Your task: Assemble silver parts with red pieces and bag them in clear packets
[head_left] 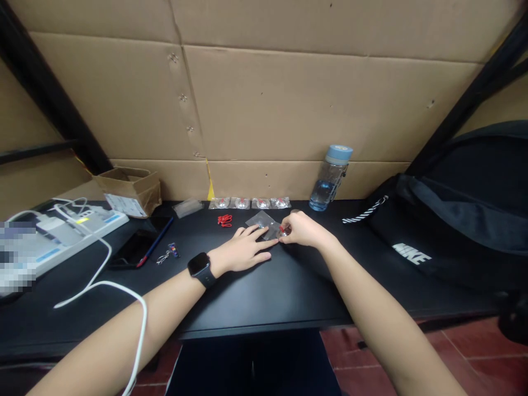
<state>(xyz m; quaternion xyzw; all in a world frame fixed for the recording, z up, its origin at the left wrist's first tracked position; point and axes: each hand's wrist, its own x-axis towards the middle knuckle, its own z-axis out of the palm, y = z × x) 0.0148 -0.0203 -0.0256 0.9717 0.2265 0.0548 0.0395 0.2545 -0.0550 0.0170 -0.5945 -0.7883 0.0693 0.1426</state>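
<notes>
On the black table, a clear plastic bag (260,219) lies flat under the fingers of my left hand (243,250), which are spread out. My right hand (303,228) pinches a small round silvery item with a red part (283,231) at the right end of the bag. Behind the hands, several bagged round silvery items with red parts (261,203) lie in a row. A small pile of red cords (225,220) sits to the left of the bag. Farther left is a stack of clear bags (188,208).
A water bottle (324,184) stands at the back right, beside a black backpack (412,220). To the left are a cardboard box (136,190), a phone (140,243), a keychain (168,254), a power strip (105,223) and a white cable (108,284) crossing over my left forearm.
</notes>
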